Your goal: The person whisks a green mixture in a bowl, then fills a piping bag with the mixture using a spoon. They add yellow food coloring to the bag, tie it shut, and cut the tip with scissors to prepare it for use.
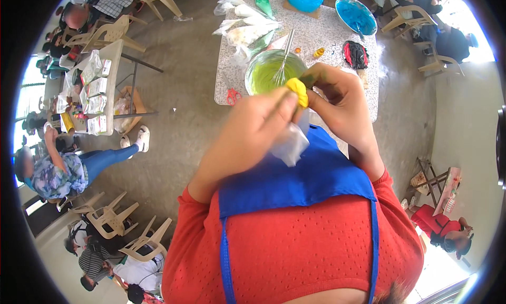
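Step in hand: looks like working a ruffled yellow piece (298, 91) at the neck of a clear plastic bag (291, 144), likely fixing or shaping it. Both are up in front of the blue apron (300, 172), on the near side of the bowl of green mix (262, 78) on the worktop (329, 40). Left hand (255, 126), blurred, is closed in a pinch; yellow piece pokes out on top, bag hangs below. Right hand (337, 101) has thumb and fingers curled in close at the yellow piece's right side; can't tell if its grip has hold of anything. Whisk (283, 67) stands tilted in the bowl. Next move calls for a steady left grip while the right fingertips work around the yellow piece, clear of the whisk handle.
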The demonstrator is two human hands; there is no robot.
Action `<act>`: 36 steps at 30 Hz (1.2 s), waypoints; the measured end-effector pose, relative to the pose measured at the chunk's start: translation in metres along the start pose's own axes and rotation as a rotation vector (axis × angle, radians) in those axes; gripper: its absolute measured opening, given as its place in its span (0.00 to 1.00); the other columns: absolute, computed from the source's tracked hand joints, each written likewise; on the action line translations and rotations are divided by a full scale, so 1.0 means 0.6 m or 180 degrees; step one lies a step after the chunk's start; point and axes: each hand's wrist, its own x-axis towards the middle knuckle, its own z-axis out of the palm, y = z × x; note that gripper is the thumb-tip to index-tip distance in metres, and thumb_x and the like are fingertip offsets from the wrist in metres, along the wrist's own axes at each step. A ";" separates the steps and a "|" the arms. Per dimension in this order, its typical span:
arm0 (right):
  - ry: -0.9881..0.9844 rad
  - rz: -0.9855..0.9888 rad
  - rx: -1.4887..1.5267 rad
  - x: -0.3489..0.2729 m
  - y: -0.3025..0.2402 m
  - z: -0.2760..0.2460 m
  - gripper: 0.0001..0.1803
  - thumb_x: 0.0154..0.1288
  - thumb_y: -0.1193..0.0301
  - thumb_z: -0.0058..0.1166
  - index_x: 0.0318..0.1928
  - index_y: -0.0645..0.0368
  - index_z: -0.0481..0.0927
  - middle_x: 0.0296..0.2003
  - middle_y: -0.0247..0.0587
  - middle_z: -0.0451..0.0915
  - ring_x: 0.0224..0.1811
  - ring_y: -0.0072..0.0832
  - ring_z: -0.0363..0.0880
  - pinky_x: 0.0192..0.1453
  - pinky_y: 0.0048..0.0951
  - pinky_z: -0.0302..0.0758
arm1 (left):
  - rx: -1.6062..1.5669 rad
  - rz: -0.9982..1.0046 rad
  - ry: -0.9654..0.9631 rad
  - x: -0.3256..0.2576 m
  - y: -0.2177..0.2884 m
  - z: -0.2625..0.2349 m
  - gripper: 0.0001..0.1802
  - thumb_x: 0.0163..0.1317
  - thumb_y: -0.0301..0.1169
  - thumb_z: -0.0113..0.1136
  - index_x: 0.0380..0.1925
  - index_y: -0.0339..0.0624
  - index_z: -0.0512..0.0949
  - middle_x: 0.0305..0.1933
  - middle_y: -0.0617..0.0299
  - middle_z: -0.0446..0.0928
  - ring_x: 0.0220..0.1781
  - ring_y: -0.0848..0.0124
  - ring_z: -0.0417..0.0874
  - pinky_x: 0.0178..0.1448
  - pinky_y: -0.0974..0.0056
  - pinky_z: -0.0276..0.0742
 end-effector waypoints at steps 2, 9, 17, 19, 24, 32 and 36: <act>-0.0089 0.0104 0.0389 -0.008 -0.020 0.002 0.09 0.59 0.80 0.58 0.41 0.67 0.80 0.33 0.35 0.81 0.37 0.17 0.76 0.43 0.20 0.72 | -0.0072 -0.0083 0.0347 0.004 -0.006 -0.004 0.15 0.73 0.35 0.43 0.33 0.36 0.73 0.26 0.67 0.70 0.28 0.80 0.67 0.33 0.72 0.63; 0.0164 0.0146 0.0308 -0.004 -0.006 0.006 0.08 0.59 0.80 0.58 0.40 0.67 0.79 0.34 0.35 0.80 0.38 0.17 0.76 0.43 0.20 0.72 | 0.0202 -0.0129 -0.0301 -0.004 0.000 0.001 0.13 0.73 0.33 0.44 0.38 0.35 0.74 0.29 0.68 0.71 0.31 0.81 0.67 0.34 0.72 0.64; 0.0269 0.0206 0.0194 -0.009 -0.015 0.008 0.08 0.60 0.80 0.57 0.41 0.67 0.79 0.32 0.34 0.81 0.36 0.16 0.75 0.40 0.19 0.72 | 0.0424 0.0092 -0.0307 0.000 -0.005 0.006 0.13 0.73 0.33 0.43 0.36 0.35 0.73 0.27 0.68 0.70 0.30 0.80 0.68 0.34 0.70 0.65; 0.0240 0.0341 0.0510 -0.014 -0.026 0.009 0.08 0.60 0.80 0.57 0.41 0.67 0.79 0.32 0.34 0.81 0.36 0.16 0.76 0.41 0.19 0.72 | 0.0025 -0.0006 0.0257 0.005 -0.015 0.006 0.14 0.73 0.34 0.43 0.33 0.36 0.72 0.25 0.68 0.69 0.29 0.80 0.67 0.34 0.70 0.64; 0.0376 0.0144 0.0367 -0.011 -0.021 0.013 0.08 0.60 0.79 0.58 0.41 0.67 0.79 0.31 0.34 0.81 0.36 0.17 0.76 0.42 0.20 0.72 | 0.0147 -0.0059 0.0116 0.003 -0.001 0.000 0.14 0.73 0.35 0.44 0.35 0.36 0.73 0.25 0.67 0.70 0.28 0.79 0.68 0.33 0.69 0.64; 0.0344 0.0151 0.0421 -0.003 -0.002 0.008 0.07 0.60 0.79 0.59 0.39 0.67 0.80 0.31 0.36 0.79 0.36 0.17 0.75 0.41 0.21 0.72 | 0.0056 0.0018 0.0112 0.011 -0.017 0.003 0.14 0.72 0.35 0.44 0.37 0.34 0.74 0.25 0.62 0.71 0.28 0.76 0.69 0.34 0.67 0.67; 0.0190 0.0001 0.0234 -0.014 -0.002 0.012 0.07 0.58 0.79 0.59 0.38 0.68 0.80 0.33 0.37 0.81 0.37 0.19 0.76 0.42 0.22 0.73 | -0.0283 -0.0067 0.0316 0.022 -0.018 -0.002 0.15 0.73 0.36 0.44 0.34 0.35 0.73 0.27 0.66 0.70 0.29 0.79 0.67 0.35 0.70 0.66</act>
